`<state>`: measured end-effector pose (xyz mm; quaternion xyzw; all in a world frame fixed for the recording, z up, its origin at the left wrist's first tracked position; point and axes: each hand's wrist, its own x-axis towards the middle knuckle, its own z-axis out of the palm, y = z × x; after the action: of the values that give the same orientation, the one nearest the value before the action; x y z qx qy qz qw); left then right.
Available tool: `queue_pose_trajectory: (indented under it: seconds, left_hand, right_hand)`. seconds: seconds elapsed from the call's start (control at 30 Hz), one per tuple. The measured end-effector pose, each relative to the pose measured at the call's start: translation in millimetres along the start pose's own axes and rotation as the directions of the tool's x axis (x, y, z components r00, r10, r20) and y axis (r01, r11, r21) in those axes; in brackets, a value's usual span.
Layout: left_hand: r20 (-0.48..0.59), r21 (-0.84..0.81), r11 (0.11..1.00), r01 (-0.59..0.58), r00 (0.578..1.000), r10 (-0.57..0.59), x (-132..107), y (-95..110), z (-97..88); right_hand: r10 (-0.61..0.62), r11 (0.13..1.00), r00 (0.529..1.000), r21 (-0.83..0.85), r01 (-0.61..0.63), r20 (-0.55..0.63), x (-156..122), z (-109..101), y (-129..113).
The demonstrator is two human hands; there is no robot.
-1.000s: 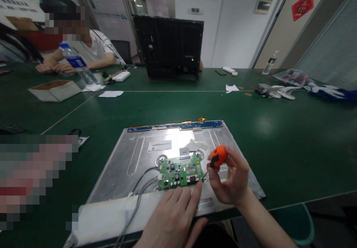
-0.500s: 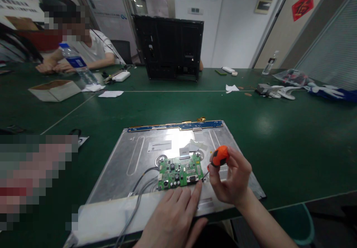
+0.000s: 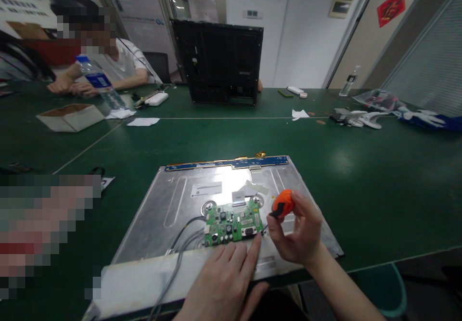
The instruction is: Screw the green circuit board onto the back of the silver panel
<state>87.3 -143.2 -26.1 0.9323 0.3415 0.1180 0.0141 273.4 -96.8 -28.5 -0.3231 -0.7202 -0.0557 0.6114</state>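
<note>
A metal monitor back panel (image 3: 180,205) lies flat on the green table (image 3: 361,176), with a small green circuit board (image 3: 233,223) mounted near its front. My right hand (image 3: 298,232) is closed round an orange-handled screwdriver (image 3: 281,204), its tip down at the board's right front corner. My left hand (image 3: 222,282) lies flat with fingers stretched out, fingertips touching the panel just in front of the board. Grey cables (image 3: 180,249) run from the board's left side toward me.
A black monitor shell (image 3: 220,61) stands upright at the back. Another person (image 3: 104,56) sits at the far left behind a water bottle (image 3: 99,85) and a cardboard box (image 3: 70,117). Gloves and bags (image 3: 375,111) lie at the right, with a second bottle (image 3: 349,83).
The orange handle has turned and shifted slightly in my right hand's fingers while the tip stays at the board's corner. My left hand has not moved.
</note>
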Motion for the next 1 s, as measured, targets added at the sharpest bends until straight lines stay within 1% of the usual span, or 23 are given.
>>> queue_pose_trajectory:
  seconds: [0.13,0.23,0.37,0.67,0.8,1.0]
  left_hand:
    - [0.015,-0.007,1.0,0.004,1.0,-0.004,-0.6,1.2,1.0]
    - [-0.005,-0.005,1.0,-0.005,1.0,0.005,0.1,1.1,1.6]
    - [-0.022,-0.006,1.0,-0.011,1.0,0.011,1.4,0.2,1.7]
    - [0.019,-0.022,1.0,0.006,1.0,-0.006,0.1,0.5,0.3]
    - [0.019,-0.026,1.0,0.01,1.0,-0.01,0.1,0.3,0.5]
    - [-0.016,-0.019,1.0,0.001,1.0,-0.002,0.3,0.3,-0.4]
  right_hand:
    - [0.021,0.997,1.0,0.078,-0.022,0.015,4.1,-2.6,-2.6]
    - [0.05,0.993,0.998,0.109,-0.053,0.029,4.8,-3.8,-3.7]
    - [0.046,0.995,0.999,0.082,-0.048,0.021,1.3,-2.9,-2.6]
    - [0.005,0.999,0.998,-0.034,-0.007,-0.058,3.0,0.3,-2.2]
    - [0.007,1.0,0.999,-0.023,-0.008,-0.041,2.4,0.1,-1.6]
    - [0.05,0.996,0.999,0.074,-0.05,0.009,3.4,-3.2,-3.8]
